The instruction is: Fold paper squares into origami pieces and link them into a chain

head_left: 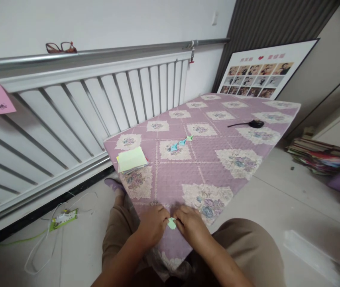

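A small folded piece of light green paper (171, 223) lies between my two hands near the close corner of the cloth-covered table (170, 191). My left hand (154, 223) pinches its left edge, and my right hand (190, 224) pinches its right edge, fingers curled on both. Farther up the cloth, two small folded blue papers (173, 147) and a folded green one (189, 138) sit in a slanting row. A stack of pale green and other coloured paper sheets (132, 160) rests at the table's left edge.
A black object with a strap (256, 124) lies at the table's far right. Along the left runs a white radiator (104, 99), with glasses (61, 48) on the pipe above. A power strip (64, 218) and cables lie on the floor at left; stacked papers (310, 153) are at right.
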The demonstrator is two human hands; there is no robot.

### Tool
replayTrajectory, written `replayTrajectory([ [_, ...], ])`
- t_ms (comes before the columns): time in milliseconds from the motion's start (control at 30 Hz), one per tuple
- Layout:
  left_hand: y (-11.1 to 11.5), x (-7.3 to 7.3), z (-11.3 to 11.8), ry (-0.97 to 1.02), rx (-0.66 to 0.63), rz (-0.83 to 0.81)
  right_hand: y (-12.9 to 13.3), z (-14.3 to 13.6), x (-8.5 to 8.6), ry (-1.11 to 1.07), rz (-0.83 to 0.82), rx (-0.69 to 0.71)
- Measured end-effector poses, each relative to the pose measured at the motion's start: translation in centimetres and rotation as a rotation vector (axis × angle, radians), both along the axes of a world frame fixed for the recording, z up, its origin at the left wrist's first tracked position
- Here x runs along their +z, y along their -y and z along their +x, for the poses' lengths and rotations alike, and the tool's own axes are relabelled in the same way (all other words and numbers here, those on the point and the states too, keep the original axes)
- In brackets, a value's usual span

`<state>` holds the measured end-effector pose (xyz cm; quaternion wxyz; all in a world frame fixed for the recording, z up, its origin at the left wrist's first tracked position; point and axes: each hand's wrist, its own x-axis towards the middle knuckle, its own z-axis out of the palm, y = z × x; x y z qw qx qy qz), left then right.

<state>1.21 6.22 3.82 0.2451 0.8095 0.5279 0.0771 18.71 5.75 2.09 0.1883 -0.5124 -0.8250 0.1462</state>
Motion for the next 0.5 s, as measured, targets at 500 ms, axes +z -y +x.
replayTrajectory([
  [500,2.0,-3.6,-1.0,-0.158,-0.193,0.479,0.8,1.0,-1.5,0.049,0.232,0.202],
])
